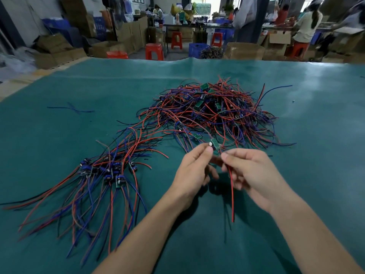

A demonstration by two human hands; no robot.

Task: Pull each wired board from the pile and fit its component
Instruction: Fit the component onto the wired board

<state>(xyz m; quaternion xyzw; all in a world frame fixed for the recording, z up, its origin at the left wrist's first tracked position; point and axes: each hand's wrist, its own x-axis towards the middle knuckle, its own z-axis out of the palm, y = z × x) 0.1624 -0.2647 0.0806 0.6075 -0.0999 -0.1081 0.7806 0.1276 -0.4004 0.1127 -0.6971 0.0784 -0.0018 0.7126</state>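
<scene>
**Board held just short of the pile**

Nearest, the left hand (194, 167) pinches a small silver-topped component (210, 144) at its fingertips. The right hand (249, 171) curls around a red wire (232, 196), just beside it. The green board (215, 144) sits between both hands, just before the tangled pile (213, 109). Finished boards (107, 171) lie left of the pile.

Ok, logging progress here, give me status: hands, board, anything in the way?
Left hand pinches small green wired board. Right hand pinches its red wire. Tangled red-and-blue wire pile just behind.
</scene>
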